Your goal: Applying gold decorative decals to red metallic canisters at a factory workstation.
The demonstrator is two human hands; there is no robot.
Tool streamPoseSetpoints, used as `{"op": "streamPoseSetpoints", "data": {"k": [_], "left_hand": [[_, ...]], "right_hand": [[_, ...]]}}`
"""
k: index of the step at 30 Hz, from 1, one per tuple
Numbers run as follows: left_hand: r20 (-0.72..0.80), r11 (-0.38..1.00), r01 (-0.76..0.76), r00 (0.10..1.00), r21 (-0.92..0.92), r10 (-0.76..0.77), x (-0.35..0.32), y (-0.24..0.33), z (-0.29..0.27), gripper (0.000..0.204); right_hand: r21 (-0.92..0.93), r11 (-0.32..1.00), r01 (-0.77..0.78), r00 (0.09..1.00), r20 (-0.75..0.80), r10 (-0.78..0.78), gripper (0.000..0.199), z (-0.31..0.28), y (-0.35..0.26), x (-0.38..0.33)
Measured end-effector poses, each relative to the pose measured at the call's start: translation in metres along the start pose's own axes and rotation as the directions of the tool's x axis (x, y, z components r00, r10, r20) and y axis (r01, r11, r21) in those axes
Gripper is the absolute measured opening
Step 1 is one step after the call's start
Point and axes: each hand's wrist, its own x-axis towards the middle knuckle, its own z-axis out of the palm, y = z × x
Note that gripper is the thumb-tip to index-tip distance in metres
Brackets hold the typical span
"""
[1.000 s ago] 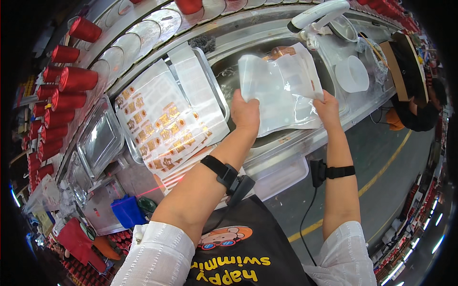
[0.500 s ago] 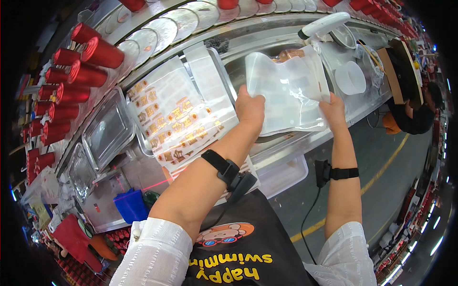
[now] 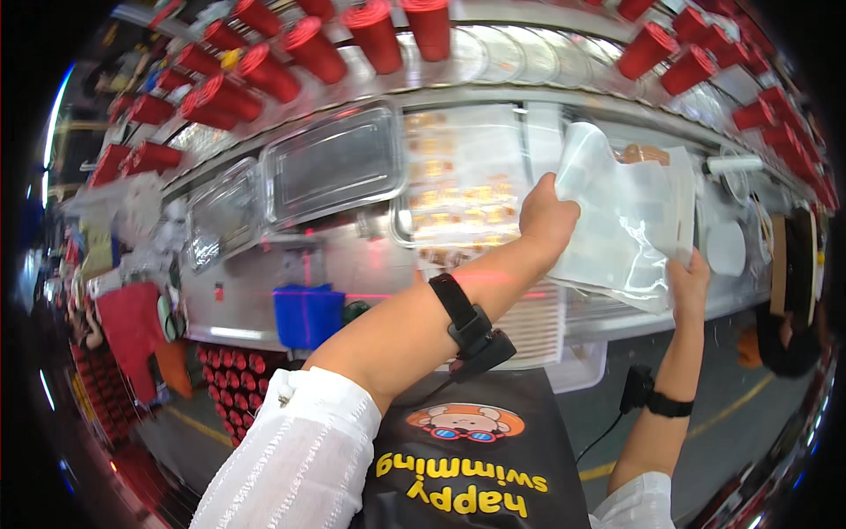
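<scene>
Both hands hold a clear plastic bag [image 3: 630, 216] above a steel counter. My left hand [image 3: 548, 219] grips its left edge near the top. My right hand [image 3: 689, 280] grips its lower right corner. Something brown shows through the bag's top. Each wrist wears a black band with a small device. Below the bag sits a steel tray [image 3: 458, 189] covered with film over rows of orange-brown pieces.
Lidded steel trays [image 3: 330, 163] line the counter to the left. Red cups [image 3: 300, 44] in rows run along the far shelf. A blue box [image 3: 307, 316] hangs under the counter. A white round lid [image 3: 727, 249] lies at right, near another person's dark head [image 3: 789, 339].
The view has swung left, so the bag and both hands now sit at the right of the picture. More trays and red cups show at left. Both hands keep their hold.
</scene>
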Motion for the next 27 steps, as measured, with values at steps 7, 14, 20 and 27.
{"op": "streamPoseSetpoints", "data": {"k": [7, 14, 20, 27], "left_hand": [[-0.005, 0.978, -0.069, 0.998, -0.197, 0.069, -0.010, 0.041, -0.175, 0.044], [-0.223, 0.973, -0.177, 0.965, -0.146, 0.142, -0.003, 0.049, -0.356, 0.041], [-0.315, 0.982, -0.114, 0.947, -0.152, 0.062, 0.013, 0.040, -0.435, 0.039], [-0.298, 0.978, -0.035, 0.954, -0.207, -0.029, 0.042, -0.008, -0.472, 0.042]], "right_hand": [[0.259, 0.950, 0.173, 0.967, 0.137, -0.214, 0.033, 0.108, -0.113, -0.027], [0.392, 0.903, 0.177, 0.902, 0.302, -0.308, 0.032, 0.255, -0.235, -0.053], [0.480, 0.870, 0.111, 0.867, 0.381, -0.321, 0.033, 0.350, -0.264, -0.049], [0.386, 0.922, 0.003, 0.807, 0.544, -0.230, 0.038, 0.366, -0.267, -0.038]]}}
